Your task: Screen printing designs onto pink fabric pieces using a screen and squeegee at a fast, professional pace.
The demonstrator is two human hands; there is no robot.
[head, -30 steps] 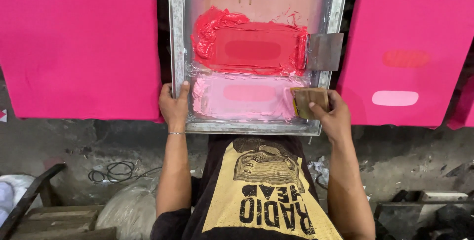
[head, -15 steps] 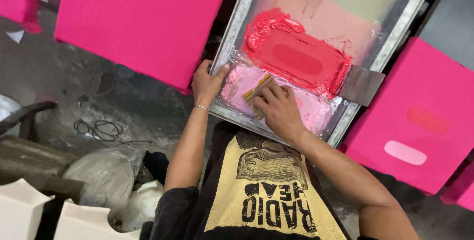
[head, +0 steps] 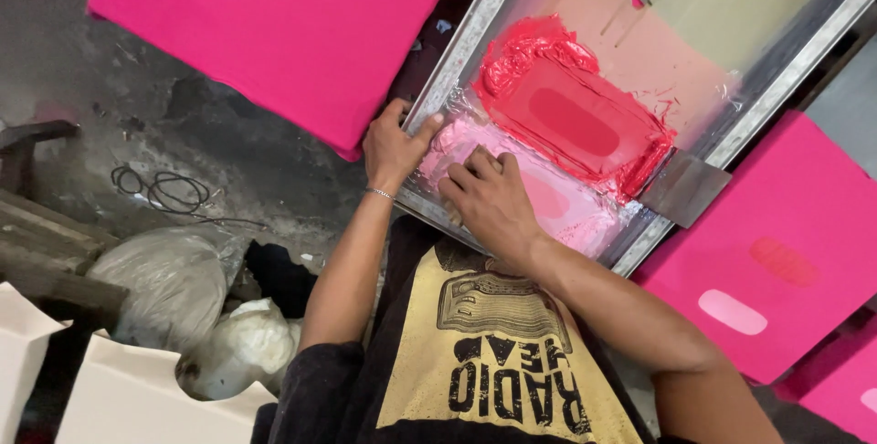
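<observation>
1. Inspecting the printing screen (head: 731,142): its metal frame looks rigid and fairly heavy, lying tilted between pink fabric panels (head: 274,33). Best taken by the frame rails; the mesh seems taut and easily damaged.
2. Red ink (head: 575,115) lies thick and wet on the mesh, pale pink smear (head: 571,211) below it; judged slippery.
3. My left hand (head: 395,144) is curled over the frame's near corner, thumb on the rail.
4. My right hand (head: 489,202) presses down on the mesh, fingers close together; whether it covers a squeegee I cannot tell.
</observation>
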